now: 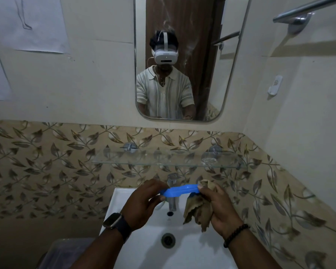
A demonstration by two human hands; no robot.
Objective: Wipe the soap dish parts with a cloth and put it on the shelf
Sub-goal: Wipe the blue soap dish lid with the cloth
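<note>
A blue plastic soap dish part (179,190) is held edge-on above the white sink, in front of the tap. My left hand (144,202) pinches its left end. My right hand (218,208) grips its right end through a brown cloth (197,212), whose loose folds hang down below the fingers. The glass shelf (124,159) is mounted on the leaf-patterned tiles just above and behind both hands; a small clear object (209,161) lies on its right part.
The white sink (124,195) with its drain (168,239) lies under my hands, and a chrome tap (173,191) stands behind the dish. A mirror (182,55) hangs above the shelf. A towel rail (306,10) and a wall hook (275,86) are on the right wall. A grey bin (66,251) sits lower left.
</note>
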